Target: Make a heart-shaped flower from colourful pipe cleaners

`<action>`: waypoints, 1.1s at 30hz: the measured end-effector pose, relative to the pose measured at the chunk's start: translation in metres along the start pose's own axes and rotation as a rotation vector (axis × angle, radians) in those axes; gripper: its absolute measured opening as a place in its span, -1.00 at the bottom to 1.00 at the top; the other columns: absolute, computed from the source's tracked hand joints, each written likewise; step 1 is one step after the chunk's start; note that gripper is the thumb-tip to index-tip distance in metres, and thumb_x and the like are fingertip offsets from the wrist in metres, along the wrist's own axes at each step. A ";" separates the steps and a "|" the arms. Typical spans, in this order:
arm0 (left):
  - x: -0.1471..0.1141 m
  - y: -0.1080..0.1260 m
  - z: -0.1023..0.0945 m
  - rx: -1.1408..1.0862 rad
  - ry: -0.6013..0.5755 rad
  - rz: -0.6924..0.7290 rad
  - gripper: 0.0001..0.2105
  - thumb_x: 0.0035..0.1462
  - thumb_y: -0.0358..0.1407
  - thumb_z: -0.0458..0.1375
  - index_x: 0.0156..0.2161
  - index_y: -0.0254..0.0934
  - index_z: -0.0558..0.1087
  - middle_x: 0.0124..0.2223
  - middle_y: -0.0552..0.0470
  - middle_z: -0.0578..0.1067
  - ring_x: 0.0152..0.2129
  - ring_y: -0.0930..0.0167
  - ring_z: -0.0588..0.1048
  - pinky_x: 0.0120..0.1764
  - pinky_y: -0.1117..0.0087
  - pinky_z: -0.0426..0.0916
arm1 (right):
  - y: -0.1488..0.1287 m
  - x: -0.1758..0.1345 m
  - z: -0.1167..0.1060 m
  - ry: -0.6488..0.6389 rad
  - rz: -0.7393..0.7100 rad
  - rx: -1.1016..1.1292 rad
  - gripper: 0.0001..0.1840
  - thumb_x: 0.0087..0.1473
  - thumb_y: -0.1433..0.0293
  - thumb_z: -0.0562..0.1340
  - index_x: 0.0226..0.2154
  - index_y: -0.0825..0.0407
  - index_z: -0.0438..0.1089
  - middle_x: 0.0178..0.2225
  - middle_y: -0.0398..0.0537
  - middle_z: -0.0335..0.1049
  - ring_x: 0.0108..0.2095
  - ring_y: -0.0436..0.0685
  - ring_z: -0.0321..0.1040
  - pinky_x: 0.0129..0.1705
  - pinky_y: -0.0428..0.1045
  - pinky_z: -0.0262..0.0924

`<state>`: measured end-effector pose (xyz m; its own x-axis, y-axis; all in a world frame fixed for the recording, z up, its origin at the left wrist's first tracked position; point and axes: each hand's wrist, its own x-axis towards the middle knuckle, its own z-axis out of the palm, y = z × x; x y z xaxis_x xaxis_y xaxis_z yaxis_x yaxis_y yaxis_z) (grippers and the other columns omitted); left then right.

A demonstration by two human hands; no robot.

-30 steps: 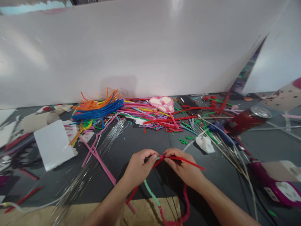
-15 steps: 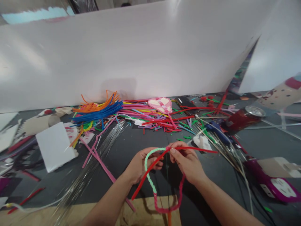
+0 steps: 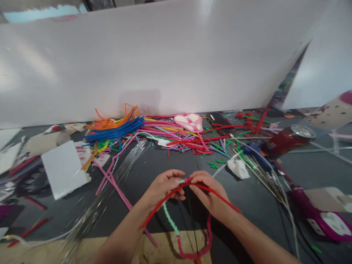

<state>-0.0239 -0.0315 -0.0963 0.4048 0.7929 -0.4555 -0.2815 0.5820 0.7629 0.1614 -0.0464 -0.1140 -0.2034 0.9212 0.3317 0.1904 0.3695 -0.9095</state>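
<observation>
My left hand (image 3: 167, 186) pinches the mint-green stretch of a twisted pipe-cleaner loop (image 3: 171, 220) near its top. The lower part and right side of this loop are dark pink. My right hand (image 3: 210, 194) is closed at the join on top, with thumb and fingers on the pink end and on a straight red pipe cleaner (image 3: 154, 212). That red pipe cleaner arches across the loop, one end hanging past my left wrist, the other over my right hand. An orange piece (image 3: 198, 260) shows at the loop's bottom.
Behind my hands lies a heap of pipe cleaners, with a blue bundle (image 3: 115, 130) and a pink-and-white heart (image 3: 189, 122). Thin wires (image 3: 123, 165) and a white card (image 3: 64, 170) are leftward. A red can (image 3: 288, 141), crumpled tissue (image 3: 238, 168) and purple power strip (image 3: 327, 220) stand right.
Both hands have shifted slightly left and down. The red pipe cleaner's right end has swung downward, so it now arches. My left fingers have closed on the mint-green part beside the join.
</observation>
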 end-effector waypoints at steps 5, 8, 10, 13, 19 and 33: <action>0.001 -0.001 -0.002 0.010 -0.026 0.002 -0.63 -0.14 -0.41 0.32 -0.16 -0.33 0.38 -0.41 0.07 0.45 -0.59 0.53 0.46 -0.41 0.35 0.49 | 0.001 -0.001 0.000 -0.028 -0.027 -0.053 -0.93 0.07 0.47 0.18 -0.34 -0.02 0.32 -0.27 -0.04 0.35 -0.23 0.07 0.35 -0.17 -0.03 0.26; 0.001 -0.001 -0.002 0.001 -0.025 -0.003 -0.63 -0.14 -0.42 0.32 -0.17 -0.34 0.38 -0.42 0.08 0.44 -0.59 0.54 0.45 -0.40 0.34 0.50 | 0.002 -0.001 0.000 -0.030 -0.035 -0.056 -0.93 0.07 0.47 0.18 -0.34 -0.02 0.32 -0.28 -0.06 0.36 -0.22 0.07 0.35 -0.16 -0.03 0.25; 0.001 -0.001 -0.002 -0.010 -0.026 -0.005 -0.64 -0.15 -0.42 0.33 -0.18 -0.34 0.38 -0.43 0.09 0.44 -0.59 0.54 0.44 -0.40 0.34 0.50 | 0.002 0.000 0.000 -0.024 -0.036 -0.056 -0.93 0.07 0.46 0.18 -0.34 -0.02 0.33 -0.29 -0.06 0.36 -0.23 0.07 0.35 -0.17 -0.03 0.25; 0.001 -0.002 -0.002 -0.006 -0.023 -0.010 -0.64 -0.15 -0.41 0.33 -0.18 -0.34 0.39 -0.43 0.09 0.44 -0.59 0.54 0.44 -0.41 0.36 0.49 | 0.000 0.000 0.000 -0.033 -0.017 -0.055 -0.94 0.07 0.46 0.17 -0.35 -0.02 0.33 -0.29 -0.04 0.36 -0.23 0.08 0.35 -0.17 -0.02 0.26; 0.001 -0.001 -0.003 0.023 -0.024 -0.009 -0.66 -0.13 -0.39 0.32 -0.18 -0.33 0.38 -0.43 0.09 0.44 -0.59 0.53 0.45 -0.41 0.37 0.48 | -0.002 0.000 0.000 -0.042 0.001 -0.055 -0.96 0.09 0.42 0.16 -0.35 -0.03 0.31 -0.29 -0.02 0.37 -0.22 0.10 0.34 -0.16 0.02 0.26; -0.003 0.006 0.002 0.123 0.087 -0.025 -0.66 -0.17 -0.31 0.33 -0.24 -0.35 0.38 -0.58 0.15 0.42 -0.65 0.55 0.41 -0.43 0.39 0.47 | -0.024 0.006 -0.034 0.430 -0.399 -0.470 -0.64 -0.06 0.52 0.26 -0.16 -0.09 0.32 -0.24 -0.05 0.37 -0.15 0.20 0.27 -0.08 0.16 0.16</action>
<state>-0.0247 -0.0309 -0.0891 0.3319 0.7941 -0.5092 -0.1616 0.5797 0.7986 0.1885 -0.0456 -0.0820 0.0323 0.6373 0.7700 0.5907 0.6092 -0.5290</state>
